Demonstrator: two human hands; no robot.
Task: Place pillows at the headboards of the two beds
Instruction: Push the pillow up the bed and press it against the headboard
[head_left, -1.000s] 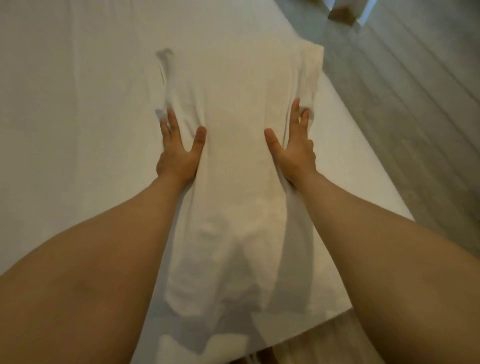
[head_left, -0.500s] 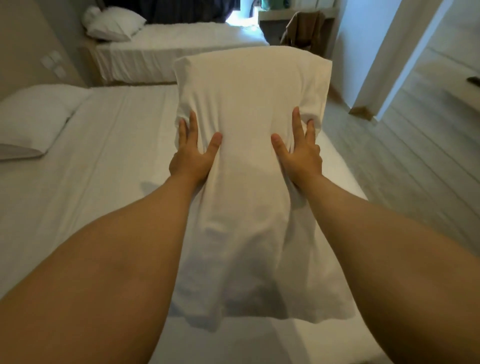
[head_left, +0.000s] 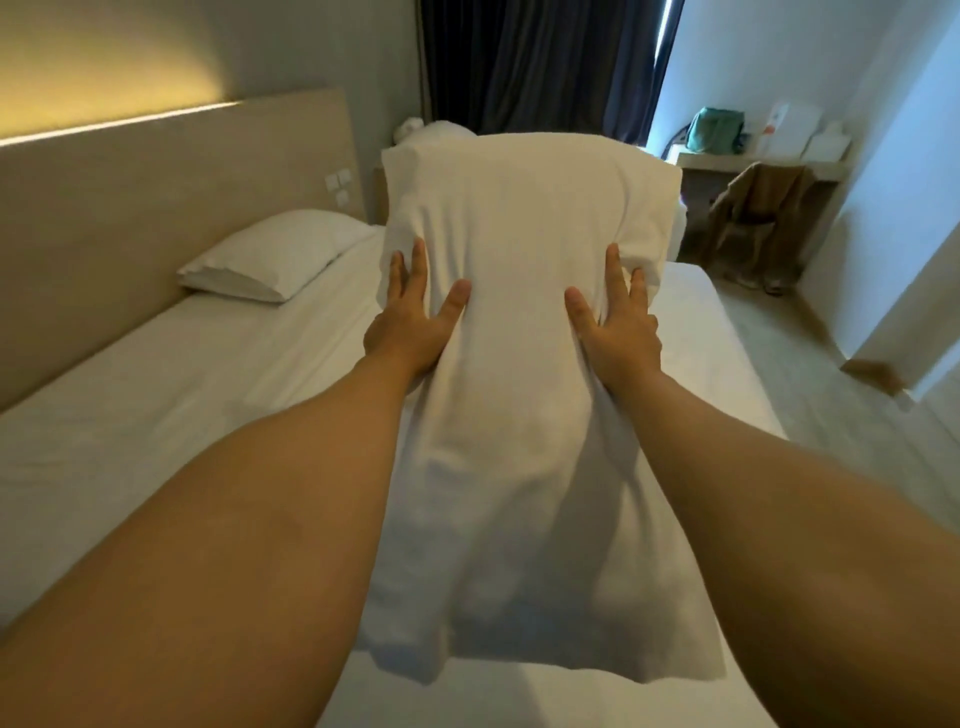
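A white pillow (head_left: 524, 322) hangs upright in front of me, lifted clear above the near bed (head_left: 171, 415). My left hand (head_left: 410, 317) presses its left side and my right hand (head_left: 618, 322) presses its right side, fingers spread, squeezing it between them. The loose end of its case dangles low. A second white pillow (head_left: 275, 254) lies flat against the beige headboard (head_left: 130, 218) of the near bed. Part of another pillow (head_left: 431, 130) shows on the far bed, mostly hidden behind the one I hold.
Dark curtains (head_left: 535, 62) hang at the back. A desk (head_left: 753, 161) with a green bag and boxes stands at the right, a chair (head_left: 753, 218) draped with brown cloth in front of it. Bare floor (head_left: 841, 415) runs along the bed's right side.
The pillow has risen from lying on the mattress to being held up in the air between both hands. My view has lifted from the bed toward the headboard and the far bed.
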